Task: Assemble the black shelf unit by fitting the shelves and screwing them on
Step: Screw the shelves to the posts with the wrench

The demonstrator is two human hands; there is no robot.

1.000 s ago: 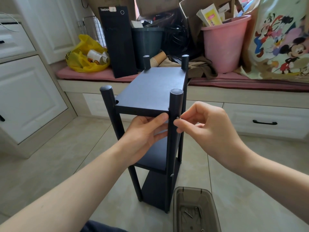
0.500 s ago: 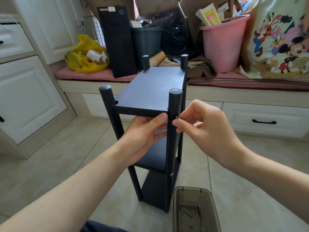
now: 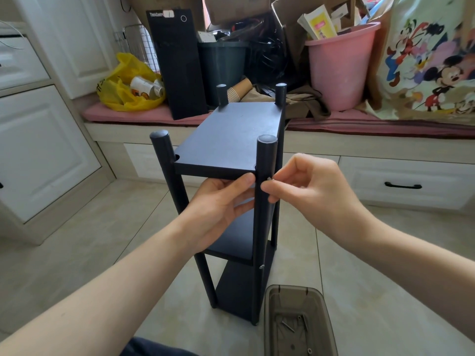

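Observation:
The black shelf unit (image 3: 231,140) stands upright on the tiled floor, with three shelves between round black posts. My left hand (image 3: 218,204) holds the underside of the top shelf at its near right corner, thumb against the shelf's front edge. My right hand (image 3: 305,186) pinches a small silver screw (image 3: 270,179) against the near right post (image 3: 264,191), just below the top shelf. Another screw head (image 3: 262,266) shows lower on that post, at the middle shelf.
A translucent brown plastic box (image 3: 298,322) with several loose screws sits on the floor at the front right. Behind the unit runs a low bench with a pink cushion (image 3: 154,115), a black computer tower (image 3: 177,62), a pink bucket (image 3: 339,65) and a yellow bag (image 3: 128,86).
My right hand's fingers have shifted slightly on the screw at the post. The left hand and the shelf unit stay in place.

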